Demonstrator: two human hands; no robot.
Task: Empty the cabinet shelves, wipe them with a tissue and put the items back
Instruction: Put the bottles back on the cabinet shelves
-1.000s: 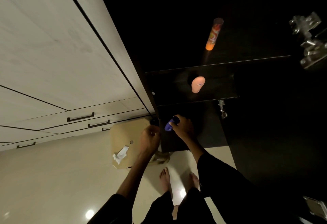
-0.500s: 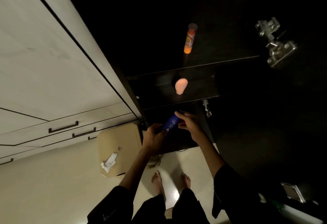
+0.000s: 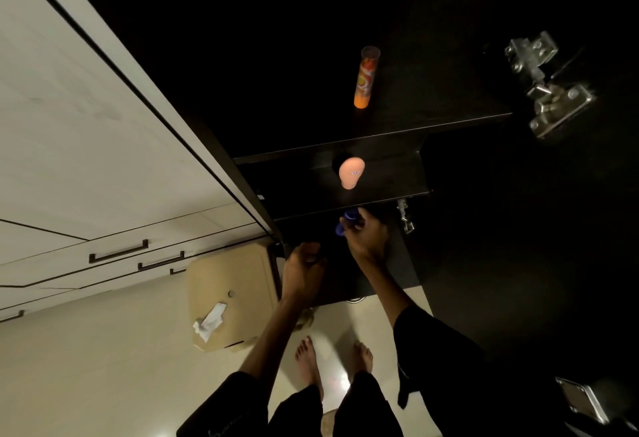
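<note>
The right hand (image 3: 363, 234) reaches up w/ its arm stretched to the front edge of the lowest dark shelf (image 3: 345, 210) of the open cabinet. Its fingers are curled round a small blue bottle (image 3: 345, 222), just under that shelf edge. The left hand (image 3: 302, 272) is lower and to the left of the right hand, near the cabinet's side edge. Its fingers are curled in, but it's too dark to tell if they hold anything.

One shelf above the blue bottle sits a peach-pink bottle (image 3: 351, 174) w/ a small white label; the writing is too small to read. One shelf higher still stands a tall orange tube (image 3: 366, 82) w/ a clear cap and swirly orange and yellow print; no words can be read.

To the left of the cabinet is a tan stool (image 3: 228, 298) on the shiny cream floor (image 3: 103, 367), w/ a crumpled white tissue (image 3: 210, 322) on top. Pale drawers w/ dark handles (image 3: 119, 252) run along the left wall. A metal hinge (image 3: 549, 87) shines at the cabinet's right side. Two bare feet stand below the hands, w/ black sleeves and black pants.
</note>
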